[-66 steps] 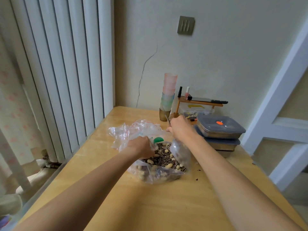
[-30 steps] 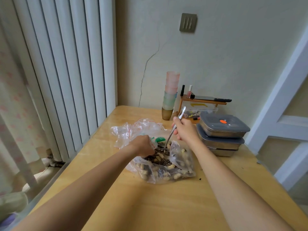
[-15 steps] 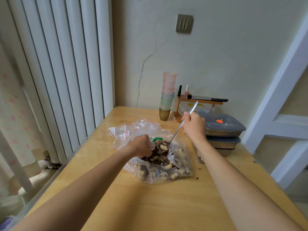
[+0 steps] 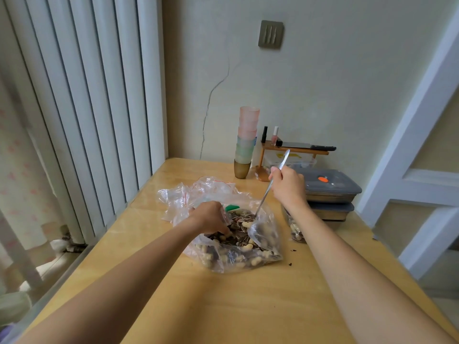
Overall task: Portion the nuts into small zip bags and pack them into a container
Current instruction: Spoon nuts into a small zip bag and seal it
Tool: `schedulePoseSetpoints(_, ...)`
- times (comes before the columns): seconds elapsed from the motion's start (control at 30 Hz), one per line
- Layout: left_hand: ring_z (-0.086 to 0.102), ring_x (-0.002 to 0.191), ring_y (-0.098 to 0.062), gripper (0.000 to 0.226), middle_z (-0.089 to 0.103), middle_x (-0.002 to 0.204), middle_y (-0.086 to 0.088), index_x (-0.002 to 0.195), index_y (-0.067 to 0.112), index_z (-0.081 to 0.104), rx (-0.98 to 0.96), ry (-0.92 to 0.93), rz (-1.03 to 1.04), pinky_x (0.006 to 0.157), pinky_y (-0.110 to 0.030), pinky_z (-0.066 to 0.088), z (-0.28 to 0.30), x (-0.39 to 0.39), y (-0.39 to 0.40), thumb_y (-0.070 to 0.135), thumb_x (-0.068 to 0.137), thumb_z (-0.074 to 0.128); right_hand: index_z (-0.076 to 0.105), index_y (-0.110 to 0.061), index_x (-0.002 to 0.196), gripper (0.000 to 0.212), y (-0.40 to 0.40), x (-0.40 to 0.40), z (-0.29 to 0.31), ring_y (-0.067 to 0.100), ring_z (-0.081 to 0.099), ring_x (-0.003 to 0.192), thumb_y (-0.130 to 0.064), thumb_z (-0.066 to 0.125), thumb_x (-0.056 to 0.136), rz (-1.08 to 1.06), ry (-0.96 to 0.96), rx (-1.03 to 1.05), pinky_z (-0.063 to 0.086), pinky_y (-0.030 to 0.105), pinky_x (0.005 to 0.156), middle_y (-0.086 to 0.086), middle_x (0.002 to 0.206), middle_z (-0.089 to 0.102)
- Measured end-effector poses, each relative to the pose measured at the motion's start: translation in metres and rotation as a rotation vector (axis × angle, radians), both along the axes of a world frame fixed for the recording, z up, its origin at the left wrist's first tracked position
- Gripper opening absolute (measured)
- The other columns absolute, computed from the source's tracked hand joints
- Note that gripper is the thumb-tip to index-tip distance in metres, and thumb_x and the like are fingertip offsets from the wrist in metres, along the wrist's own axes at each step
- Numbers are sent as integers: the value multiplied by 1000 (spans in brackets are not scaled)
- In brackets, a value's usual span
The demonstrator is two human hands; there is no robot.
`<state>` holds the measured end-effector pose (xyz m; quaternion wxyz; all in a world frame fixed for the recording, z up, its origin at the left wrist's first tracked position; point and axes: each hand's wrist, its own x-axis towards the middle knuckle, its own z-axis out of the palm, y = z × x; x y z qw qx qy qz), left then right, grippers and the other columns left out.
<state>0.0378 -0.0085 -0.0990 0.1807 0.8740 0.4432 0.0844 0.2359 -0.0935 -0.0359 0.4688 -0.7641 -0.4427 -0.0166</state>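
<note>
A big clear plastic bag (image 4: 238,254) of peanuts and striped sunflower seeds lies open on the wooden table (image 4: 223,306). My left hand (image 4: 211,217) grips a small zip bag with a red strip at the big bag's mouth. My right hand (image 4: 288,187) holds a metal spoon (image 4: 269,187) by its handle, its bowl down among the nuts. A small filled zip bag (image 4: 295,229) lies right of my right forearm, partly hidden. Two stacked metal containers with grey lids (image 4: 332,192) stand at the right.
Several empty zip bags (image 4: 188,194) are heaped behind the big bag. A stack of coloured cups (image 4: 246,142) and a small wooden shelf (image 4: 295,150) with bottles stand by the back wall. Crumbs (image 4: 290,263) dot the table. The table's left edge runs along a radiator.
My right hand has lifted and drawn back to the right, tilting the spoon's handle up while its bowl stays in the bag. My left hand has stayed at the bag's mouth.
</note>
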Motion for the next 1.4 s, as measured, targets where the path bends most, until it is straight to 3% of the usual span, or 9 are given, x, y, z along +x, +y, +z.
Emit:
schedulePoseSetpoints(0.23, 57, 94, -20, 43, 61, 98, 4, 112, 16, 59, -2, 6, -37, 81, -35, 50, 7, -5, -3, 27, 77, 80, 64, -30, 77, 39, 0, 5, -11, 32, 66, 97, -45, 43, 106, 8, 80, -16, 59, 52, 85, 1, 82, 69)
schedulePoseSetpoints(0.47, 58, 101, -24, 51, 62, 104, 1, 117, 16, 57, -35, 26, -27, 95, -45, 51, 6, -5, -3, 32, 75, 82, 63, -29, 78, 39, 2, 4, -5, 32, 65, 97, -43, 42, 107, -11, 103, 48, 58, 55, 86, 1, 82, 68)
schedulePoseSetpoints(0.67, 59, 92, -20, 33, 63, 95, 2, 105, 16, 63, -18, 7, -33, 83, -35, 56, 7, -6, -1, 24, 79, 80, 68, -16, 85, 41, 3, 5, 7, 27, 60, 98, -33, 40, 110, -119, 154, 87, 51, 40, 84, 6, 90, 69)
schedulePoseSetpoints(0.77, 61, 92, -21, 35, 63, 93, 3, 106, 16, 64, -18, -3, -35, 87, -38, 58, 8, -5, -2, 24, 77, 81, 67, -18, 84, 40, 2, 3, 12, 30, 66, 97, -34, 40, 110, -135, 174, 99, 57, 47, 88, 2, 87, 66)
schedulePoseSetpoints(0.83, 61, 89, -19, 27, 63, 88, 6, 94, 22, 62, -17, -9, -43, 84, -36, 57, 8, -3, -3, 26, 76, 81, 69, -14, 91, 40, 1, 1, 14, 28, 67, 96, -34, 40, 110, -119, 172, 90, 56, 41, 84, 1, 87, 65)
schedulePoseSetpoints(0.93, 62, 84, -14, 21, 65, 83, 10, 79, 29, 61, -35, -33, -53, 79, -32, 54, 9, 0, -5, 27, 76, 82, 68, -14, 90, 40, 1, -4, 17, 26, 66, 92, -34, 40, 110, -72, 106, 92, 53, 36, 77, 2, 86, 66)
schedulePoseSetpoints(1.17, 67, 80, -14, 20, 70, 79, 7, 68, 28, 65, -89, -64, -55, 75, -30, 57, 9, 4, -6, 28, 77, 84, 68, -10, 85, 37, -2, -23, 32, 25, 68, 76, -28, 45, 108, 110, -163, 144, 58, 46, 75, -2, 76, 67)
schedulePoseSetpoints(1.27, 71, 86, -16, 18, 75, 89, 3, 74, 26, 68, -131, -96, -67, 83, -37, 61, 8, 5, -7, 31, 75, 85, 67, -6, 85, 38, 2, -30, 39, 27, 68, 69, -28, 46, 108, 140, -255, 170, 57, 47, 67, 7, 72, 68)
schedulePoseSetpoints(1.4, 72, 82, -20, 28, 76, 86, -1, 82, 18, 71, -174, -148, -49, 79, -40, 62, 8, 5, -7, 40, 72, 86, 65, -2, 84, 40, 7, -38, 43, 32, 65, 65, -27, 46, 108, 155, -356, 192, 53, 44, 62, 13, 70, 66)
